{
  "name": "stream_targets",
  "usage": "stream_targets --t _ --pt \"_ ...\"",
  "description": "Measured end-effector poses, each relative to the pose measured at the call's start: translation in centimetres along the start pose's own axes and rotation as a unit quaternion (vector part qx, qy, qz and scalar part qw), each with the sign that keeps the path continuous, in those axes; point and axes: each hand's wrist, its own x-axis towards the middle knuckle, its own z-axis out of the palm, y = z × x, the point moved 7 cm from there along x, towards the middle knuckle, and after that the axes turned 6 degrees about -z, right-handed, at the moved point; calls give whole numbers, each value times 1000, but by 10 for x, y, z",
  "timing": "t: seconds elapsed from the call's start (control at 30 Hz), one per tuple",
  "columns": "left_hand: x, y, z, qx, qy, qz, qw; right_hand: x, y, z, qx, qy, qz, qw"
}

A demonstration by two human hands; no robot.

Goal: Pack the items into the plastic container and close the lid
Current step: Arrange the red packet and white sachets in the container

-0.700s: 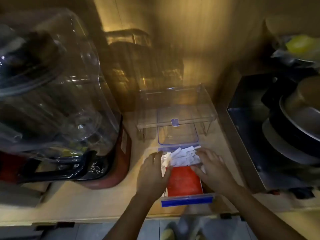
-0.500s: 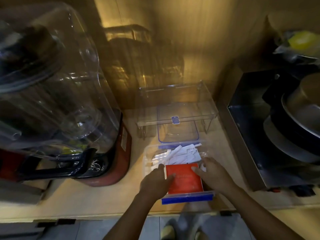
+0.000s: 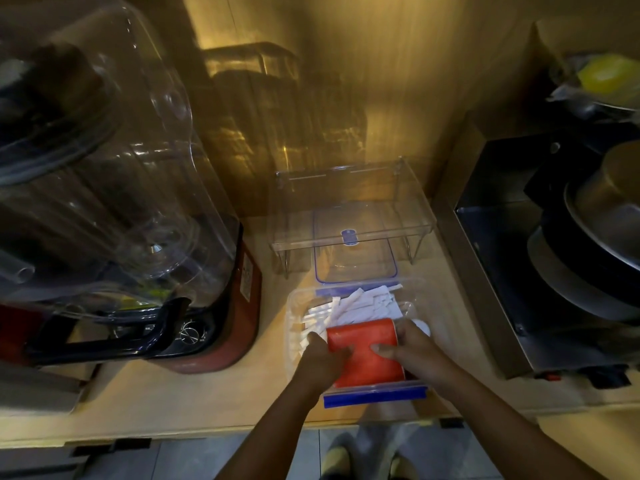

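Note:
A clear plastic container (image 3: pixel 291 327) with blue clips stands on the wooden counter, its front clip (image 3: pixel 375 396) facing me. Inside lie several white paper strips (image 3: pixel 360 304) toward the back and a red packet (image 3: pixel 363 355) toward the front. My left hand (image 3: pixel 320 360) presses on the red packet's left edge. My right hand (image 3: pixel 414 351) holds its right side, thumb on top. The container's clear lid (image 3: pixel 355 263) with a blue rim lies flat just behind it, partly under a clear stand.
A large blender with a clear jug and red base (image 3: pixel 214 341) stands to the left. A clear acrylic stand (image 3: pixel 349 199) sits behind the container. Stacked metal pans (image 3: pixel 588 237) fill a rack at the right. The counter's front edge (image 3: pixel 242 434) runs below my arms.
Both hands slid from the white strips toward me onto the red packet and now grip its two sides. The strips lie uncovered at the back.

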Motion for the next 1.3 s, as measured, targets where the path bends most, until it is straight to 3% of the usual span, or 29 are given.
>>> stream_targets --t 0.13,0.2,0.37,0.5,0.6,0.7,0.77,0.83,0.97,1.07,1.17,1.3 --pt "-5 9 -14 -122 17 33 992 -5 -7 -11 50 91 -27 994" --pt "-9 19 -18 -132 -4 65 989 -7 -14 -17 84 124 -42 988" --pt "-18 37 -34 -98 -20 65 993 -7 -38 -18 113 94 -77 986" --pt "-31 56 -59 -87 63 106 989 -3 -49 -25 61 117 -135 982" --pt "-41 64 -73 -71 124 103 984 3 -52 -25 -120 130 -179 968" --pt "-47 69 -84 -85 153 109 979 9 -53 -3 -414 43 -247 875" --pt "-51 72 -89 -86 170 118 975 10 -60 21 -521 -6 -339 783" --pt "-52 74 -94 -85 189 122 971 16 -60 40 -595 -39 -372 712" --pt "-52 73 -100 -106 188 111 970 29 -64 60 -624 -109 -375 677" --pt "-54 71 -104 -120 186 102 970 43 -56 70 -703 -115 -331 619" --pt "-56 70 -109 -140 189 87 968 63 -40 74 -735 -96 -241 627" --pt "-62 73 -114 -156 185 87 966 66 -51 76 -750 -69 -270 600"
